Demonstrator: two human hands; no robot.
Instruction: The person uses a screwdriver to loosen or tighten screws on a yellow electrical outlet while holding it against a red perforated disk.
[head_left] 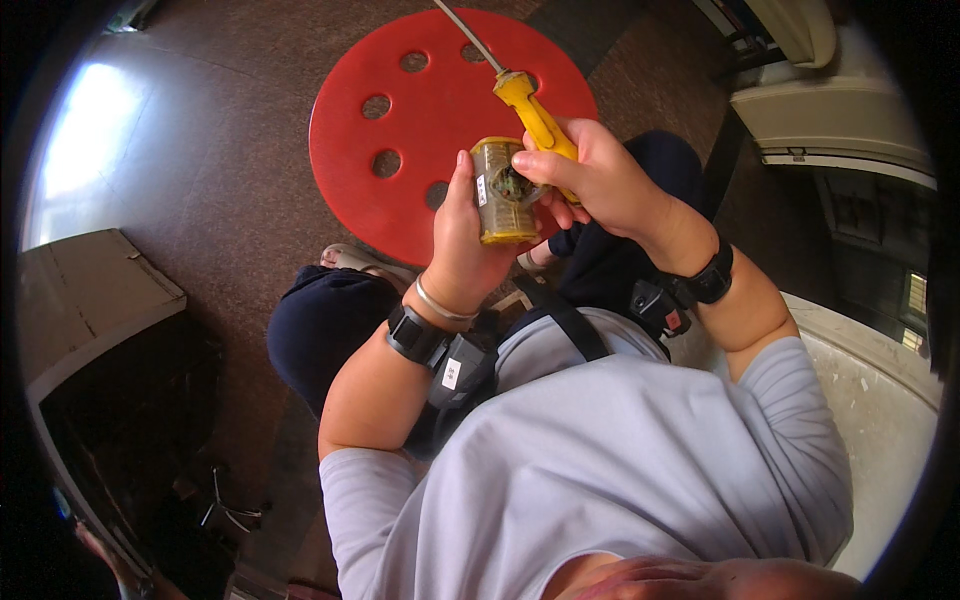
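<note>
My left hand (pixel 462 232) is wrapped round a small clear cylinder (pixel 505 222) with yellow ends and a white label on its side. The cylinder stands nearly upright above the near edge of a red round stool (pixel 345 130). In my right hand (pixel 612 182) is a screwdriver (pixel 537 112) by its yellow handle, its long metal shaft pointing up and away to the left. My right thumb reaches to the cylinder's side, next to a dark, greenish round patch (pixel 513 185). Whether that patch is a hole or a separate piece I cannot tell. Several right fingers are partly hidden.
Round holes run through the stool's seat, and my knees (pixel 325 320) are on its near side. A pale box-like cabinet (pixel 100 290) stands at the left. White appliance-like casings (pixel 830 120) line the right. Brown floor (pixel 230 150) surrounds the stool.
</note>
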